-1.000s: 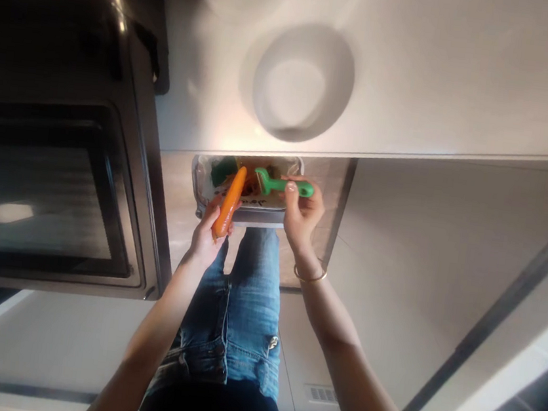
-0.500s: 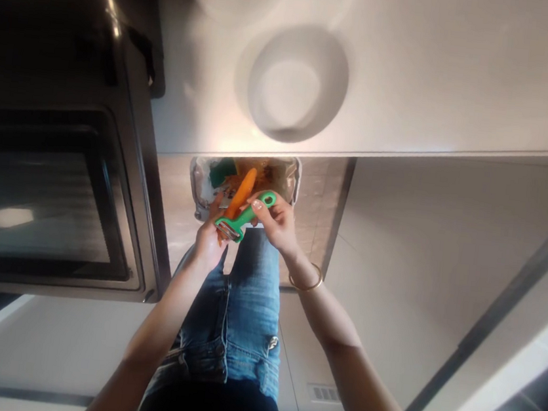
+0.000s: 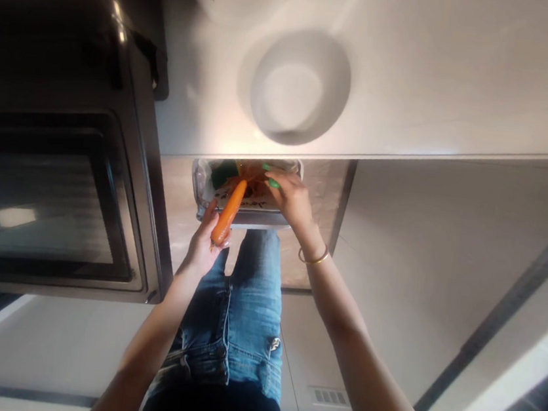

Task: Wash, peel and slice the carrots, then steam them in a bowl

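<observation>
While the left hand [image 3: 203, 250] grips the low end of the carrot [image 3: 228, 212], its long side points up and away over the bin [image 3: 197, 187]; the right hand [image 3: 291, 197], closed on the green peeler [image 3: 272, 183], sits beside the far tip; half a second ago the peeler was down at the near end.

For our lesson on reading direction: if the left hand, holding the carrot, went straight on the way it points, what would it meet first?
Probably the bin of peelings below: the left hand aims the carrot at its opening. Depth is unclear.
</observation>
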Demonstrator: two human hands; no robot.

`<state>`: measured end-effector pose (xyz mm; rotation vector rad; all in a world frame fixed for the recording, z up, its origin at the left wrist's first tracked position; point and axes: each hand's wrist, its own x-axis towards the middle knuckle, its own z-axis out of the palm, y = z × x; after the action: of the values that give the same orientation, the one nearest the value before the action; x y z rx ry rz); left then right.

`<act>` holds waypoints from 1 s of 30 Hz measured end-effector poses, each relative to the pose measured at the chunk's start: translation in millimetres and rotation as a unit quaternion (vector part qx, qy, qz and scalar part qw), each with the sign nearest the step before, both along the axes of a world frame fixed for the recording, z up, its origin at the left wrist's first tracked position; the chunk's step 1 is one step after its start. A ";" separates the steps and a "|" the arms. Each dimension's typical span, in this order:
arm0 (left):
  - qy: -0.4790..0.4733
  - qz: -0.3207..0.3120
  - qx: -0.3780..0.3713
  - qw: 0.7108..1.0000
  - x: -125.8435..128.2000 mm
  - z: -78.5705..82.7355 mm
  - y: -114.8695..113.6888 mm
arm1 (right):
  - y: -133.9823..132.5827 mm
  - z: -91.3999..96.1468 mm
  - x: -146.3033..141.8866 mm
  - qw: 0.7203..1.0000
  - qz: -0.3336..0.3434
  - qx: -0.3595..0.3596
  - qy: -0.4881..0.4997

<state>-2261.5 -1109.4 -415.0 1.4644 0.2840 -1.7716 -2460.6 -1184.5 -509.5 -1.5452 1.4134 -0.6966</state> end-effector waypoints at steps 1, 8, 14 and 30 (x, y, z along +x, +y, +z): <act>-0.006 0.002 0.006 1.000 -0.4 -1.9 -0.6 | 4.0 4.3 0.3 1.000 0.003 -0.005 0.005; -0.022 0.006 0.008 1.000 -6.5 -10.7 -4.3 | 27.7 53.8 19.2 0.944 -0.238 0.133 -0.186; -0.035 0.012 0.065 0.997 -15.0 -4.5 -12.4 | 30.4 69.2 44.0 0.873 -0.147 0.309 -0.348; 0.038 -0.045 -0.003 0.998 1.3 0.3 -4.3 | 8.5 31.1 12.2 0.954 -0.150 0.152 -0.212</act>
<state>-2260.2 -1113.8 -414.7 1.4263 0.2549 -1.9021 -2448.5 -1176.0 -478.3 -0.8848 1.3587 -0.8846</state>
